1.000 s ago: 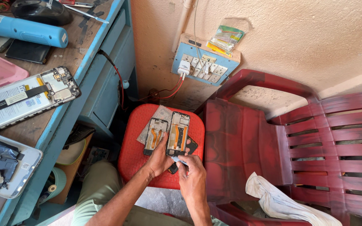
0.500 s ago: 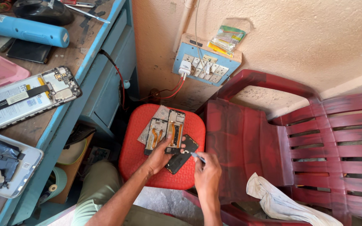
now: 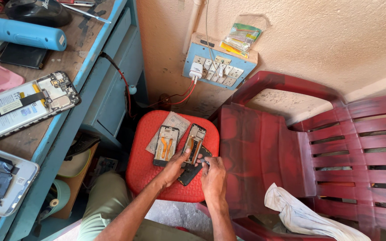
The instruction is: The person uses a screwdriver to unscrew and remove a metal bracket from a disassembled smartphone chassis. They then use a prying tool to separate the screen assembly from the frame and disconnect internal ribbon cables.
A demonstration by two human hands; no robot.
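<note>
On a red plastic stool [image 3: 141, 154] lie two opened phone frames [image 3: 166, 145] with orange ribbon parts, side by side, and a dark flat phone panel [image 3: 187, 173] partly under them. My left hand [image 3: 175, 167] presses on the lower end of the right-hand frame [image 3: 195, 142]. My right hand [image 3: 212, 175] rests beside it, fingertips pinched at the dark panel's edge; what it holds is too small to tell. A grey cloth [image 3: 174, 121] lies beneath the frames.
A red plastic chair [image 3: 287, 151] with a white rag [image 3: 300, 216] stands to the right. A blue switchboard [image 3: 217, 67] is on the wall. The workbench [image 3: 74, 62] at left carries an open phone [image 3: 21, 107], a blue tube tool [image 3: 21, 33] and a tray [image 3: 1, 180].
My right hand, which had drawn back to the right half a second ago, has returned to the phone parts. My left hand stays on the frame.
</note>
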